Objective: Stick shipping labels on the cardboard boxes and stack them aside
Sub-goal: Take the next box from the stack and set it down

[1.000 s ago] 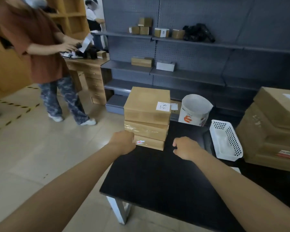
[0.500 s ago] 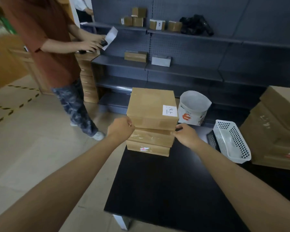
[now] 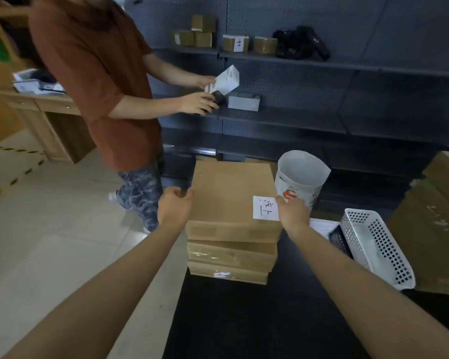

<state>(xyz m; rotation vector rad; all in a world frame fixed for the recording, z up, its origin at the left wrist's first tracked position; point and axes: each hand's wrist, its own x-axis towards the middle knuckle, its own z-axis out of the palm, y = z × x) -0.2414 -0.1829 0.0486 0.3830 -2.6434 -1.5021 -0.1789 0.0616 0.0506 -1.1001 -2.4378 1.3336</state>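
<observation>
Top box (image 3: 228, 193) caps the stack at the table's (image 3: 244, 320) 11 o'clock corner. Left hand (image 3: 173, 207) at its 9 o'clock edge, right hand (image 3: 293, 213) at 3 o'clock beside the label (image 3: 263, 207); fingers loosely curled, grip unconfirmed. Both equally near.

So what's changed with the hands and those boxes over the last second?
Both hands rose from the stack's lower boxes to the top box: the left hand now grips its left edge, the right hand its right edge by the label. The three boxes stay stacked on the table.
</observation>
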